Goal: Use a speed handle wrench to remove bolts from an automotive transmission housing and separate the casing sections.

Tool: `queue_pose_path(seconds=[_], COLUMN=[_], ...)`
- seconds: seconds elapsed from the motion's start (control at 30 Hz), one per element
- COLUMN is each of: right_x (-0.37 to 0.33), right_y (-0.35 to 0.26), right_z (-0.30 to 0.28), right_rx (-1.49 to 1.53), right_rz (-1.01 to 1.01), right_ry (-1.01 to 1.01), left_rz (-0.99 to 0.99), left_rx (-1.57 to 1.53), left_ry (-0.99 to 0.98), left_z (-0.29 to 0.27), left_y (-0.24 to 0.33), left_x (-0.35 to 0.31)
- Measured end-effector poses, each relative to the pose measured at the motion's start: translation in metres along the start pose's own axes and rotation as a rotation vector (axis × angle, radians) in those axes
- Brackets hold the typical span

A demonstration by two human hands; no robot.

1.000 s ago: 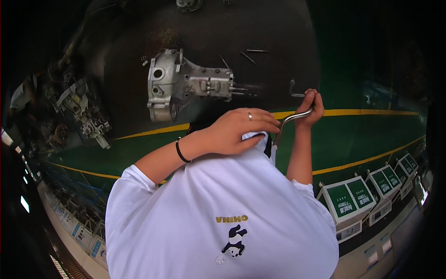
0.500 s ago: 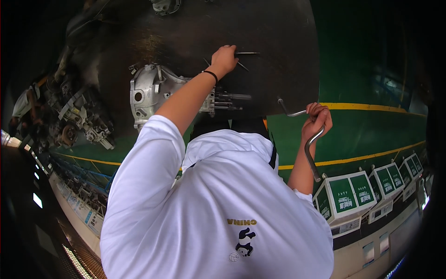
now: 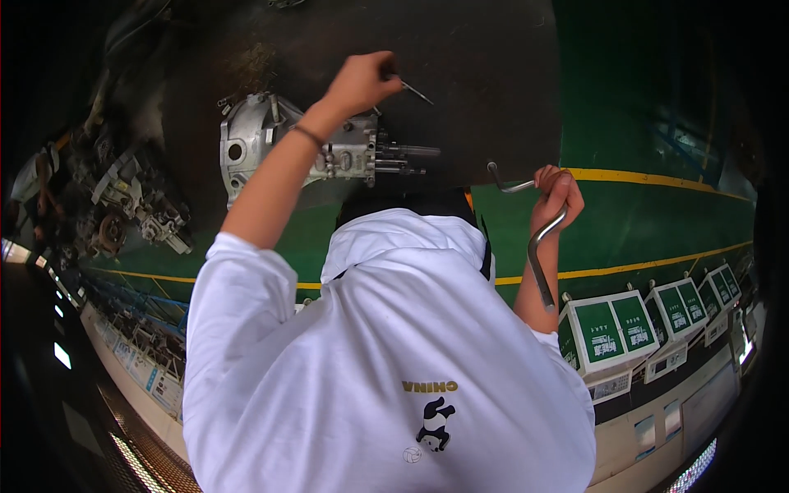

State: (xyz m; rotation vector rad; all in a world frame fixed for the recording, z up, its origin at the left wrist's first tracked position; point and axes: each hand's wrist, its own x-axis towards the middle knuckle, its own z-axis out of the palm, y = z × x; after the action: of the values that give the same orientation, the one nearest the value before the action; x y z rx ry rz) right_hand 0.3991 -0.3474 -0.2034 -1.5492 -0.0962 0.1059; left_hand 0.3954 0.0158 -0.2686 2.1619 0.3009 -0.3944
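My left hand (image 3: 360, 84) is closed, its fingers pinched together above the dark table. A thin metal rod (image 3: 417, 92) sticks out to the right of the fingertips; the fingers hide its other end. Below this hand and forearm lies a silver gearbox housing (image 3: 345, 158), partly covered by my arm. Several shafts (image 3: 415, 151) project from its right end. My right hand (image 3: 559, 197) is wrapped round a crank-shaped wrench (image 3: 538, 261), a bent steel bar. Its far end reaches over the table's near right edge, and its other end hangs by my forearm.
The dark tabletop (image 3: 485, 66) ends along a right edge, beyond which is green floor with yellow lines (image 3: 657, 183). Greasy machine parts (image 3: 136, 201) stand at left, near another person (image 3: 39, 181). White-and-green cabinets (image 3: 612, 333) line the right.
My left hand has moved left and up, away from the shaft ends, and the rod that pointed straight right from it no longer shows there. My right hand keeps its hold on the wrench.
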Motion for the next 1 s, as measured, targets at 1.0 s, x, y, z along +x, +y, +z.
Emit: queue_pose_path(seconds=[1.0], right_x=[-0.050], right_y=[-0.037], right_z=[0.058], right_rx=[-0.045], right_rz=[-0.102], right_ry=[-0.176], left_rz=[-0.027], left_rx=[0.153], left_ry=[0.169], left_z=[-0.118], left_y=[-0.020], left_x=[-0.236])
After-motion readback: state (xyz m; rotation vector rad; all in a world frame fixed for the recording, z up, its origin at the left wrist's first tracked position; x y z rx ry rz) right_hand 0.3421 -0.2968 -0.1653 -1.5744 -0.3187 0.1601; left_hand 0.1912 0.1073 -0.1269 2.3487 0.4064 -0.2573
